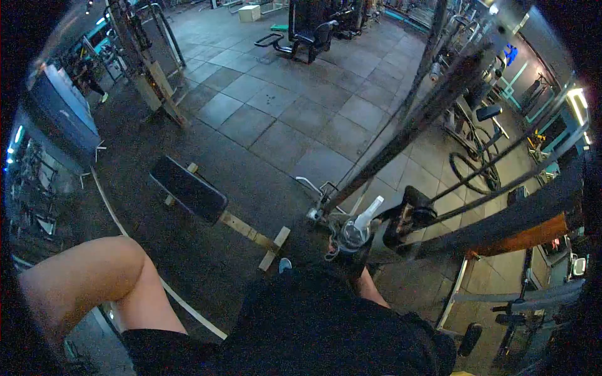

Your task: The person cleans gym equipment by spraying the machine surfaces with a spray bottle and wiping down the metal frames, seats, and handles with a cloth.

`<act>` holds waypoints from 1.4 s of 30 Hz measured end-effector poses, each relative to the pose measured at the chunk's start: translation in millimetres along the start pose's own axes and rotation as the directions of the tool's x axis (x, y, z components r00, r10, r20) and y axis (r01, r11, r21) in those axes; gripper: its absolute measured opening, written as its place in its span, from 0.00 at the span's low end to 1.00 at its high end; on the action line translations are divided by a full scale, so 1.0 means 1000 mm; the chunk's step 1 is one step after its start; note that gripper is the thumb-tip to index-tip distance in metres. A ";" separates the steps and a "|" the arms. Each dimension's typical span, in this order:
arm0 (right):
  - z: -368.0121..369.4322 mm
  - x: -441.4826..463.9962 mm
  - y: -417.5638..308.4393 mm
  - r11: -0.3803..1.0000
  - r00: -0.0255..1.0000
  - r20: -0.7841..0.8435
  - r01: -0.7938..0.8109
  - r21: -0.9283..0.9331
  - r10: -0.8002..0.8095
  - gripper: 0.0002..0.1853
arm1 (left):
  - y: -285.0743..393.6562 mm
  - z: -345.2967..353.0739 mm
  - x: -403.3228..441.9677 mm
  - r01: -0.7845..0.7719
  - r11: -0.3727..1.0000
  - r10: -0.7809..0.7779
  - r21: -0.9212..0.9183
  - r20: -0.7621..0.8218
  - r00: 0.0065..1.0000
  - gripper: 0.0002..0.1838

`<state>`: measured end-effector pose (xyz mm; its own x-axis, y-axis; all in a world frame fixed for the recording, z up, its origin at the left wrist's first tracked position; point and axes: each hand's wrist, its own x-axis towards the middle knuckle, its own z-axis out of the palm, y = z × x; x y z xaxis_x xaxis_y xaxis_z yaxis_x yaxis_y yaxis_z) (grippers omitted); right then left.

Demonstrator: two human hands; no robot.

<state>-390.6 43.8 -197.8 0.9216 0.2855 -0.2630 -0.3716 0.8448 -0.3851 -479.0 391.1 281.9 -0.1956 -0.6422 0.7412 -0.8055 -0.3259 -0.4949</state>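
A clear bottle (355, 232) with a white upright top (370, 212) stands out in front of my body, right of centre. My right hand (332, 250) is closed round its dark lower part; only a bit of the fingers shows, and the forearm comes up from below. At the left my bent arm shows its elbow and forearm, and the left hand lies outside the view. Beyond my body is a black padded bench (189, 189) on a wooden frame (248, 231).
Dark metal bars and a machine frame (401, 135) slant up to the right, close to the bottle. Farther off are a bicycle (478, 164), a seated machine (311, 39) and a pale box (249, 13). Another person (89, 79) is at the far left.
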 end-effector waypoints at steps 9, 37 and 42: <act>0.019 0.088 0.020 0.999 0.999 -0.011 -0.033 0.026 0.033 0.40 | -0.082 0.019 -0.050 -0.003 1.000 0.003 -0.009 -0.018 1.000 0.27; 0.116 0.477 -0.108 0.999 0.983 0.179 0.032 0.026 -0.036 0.50 | -0.392 0.172 -0.170 0.037 0.999 -0.037 -0.015 -0.036 0.999 0.25; 0.116 0.505 -0.106 0.996 0.989 0.117 0.093 0.016 -0.094 0.46 | -0.442 0.186 -0.191 0.002 0.999 -0.004 -0.051 -0.025 1.000 0.25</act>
<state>127.6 150.8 -187.3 0.9592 0.2560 -0.1200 -0.2827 0.8746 -0.3939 18.4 528.4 274.2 -0.2064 -0.6237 0.7539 -0.8337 -0.2913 -0.4692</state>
